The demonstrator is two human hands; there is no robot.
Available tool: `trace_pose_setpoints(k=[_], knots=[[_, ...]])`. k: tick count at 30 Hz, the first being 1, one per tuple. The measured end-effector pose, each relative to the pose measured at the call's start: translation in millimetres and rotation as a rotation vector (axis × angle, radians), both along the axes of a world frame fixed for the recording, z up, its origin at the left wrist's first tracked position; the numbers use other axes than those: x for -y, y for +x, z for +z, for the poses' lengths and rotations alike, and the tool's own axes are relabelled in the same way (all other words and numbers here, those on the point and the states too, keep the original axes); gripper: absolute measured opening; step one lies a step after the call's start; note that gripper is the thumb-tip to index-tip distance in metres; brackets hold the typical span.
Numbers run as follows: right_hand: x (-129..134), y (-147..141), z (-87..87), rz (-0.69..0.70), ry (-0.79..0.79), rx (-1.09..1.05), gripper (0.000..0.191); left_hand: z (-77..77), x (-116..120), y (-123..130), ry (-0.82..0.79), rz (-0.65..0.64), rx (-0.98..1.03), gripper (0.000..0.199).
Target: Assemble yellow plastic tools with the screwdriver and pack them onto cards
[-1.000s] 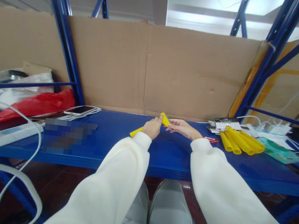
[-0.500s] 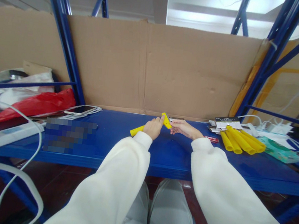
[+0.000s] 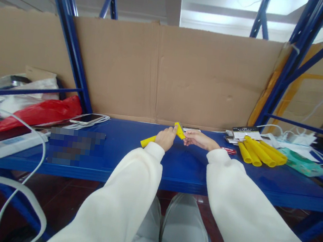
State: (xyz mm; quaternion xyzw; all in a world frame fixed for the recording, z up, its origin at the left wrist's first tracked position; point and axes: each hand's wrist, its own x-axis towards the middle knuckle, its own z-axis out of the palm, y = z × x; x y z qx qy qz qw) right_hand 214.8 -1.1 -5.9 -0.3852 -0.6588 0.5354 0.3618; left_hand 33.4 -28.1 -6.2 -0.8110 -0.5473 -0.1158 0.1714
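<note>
Over the middle of the blue table, my left hand is closed around a yellow tube. The tube's round end sticks out to the left of the palm. Beyond my left fingers a flat-looking yellow part slants down to the right; my palm hides whether it is the same piece. My right hand is closed, its thumb and fingertips pinched together at that part's lower right corner. What sits between those fingertips is too small to make out. A red pen-like object lies beside my right wrist.
Several yellow tubes lie on the right, by a black and white card and a green translucent packet. A phone with white cable and a red bag are on the left. Cardboard walls the back.
</note>
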Motion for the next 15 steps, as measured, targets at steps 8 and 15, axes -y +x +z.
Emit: trace_pose_setpoints(k=[8, 15], knots=[[-3, 4, 3.2, -0.09, 0.028, 0.01, 0.033, 2.7, 3, -2, 0.001, 0.004, 0.106, 0.057], [-40, 37, -8.4, -0.738, 0.31, 0.422, 0.02, 20.3, -6, -5, 0.002, -0.085, 0.842, 0.032]])
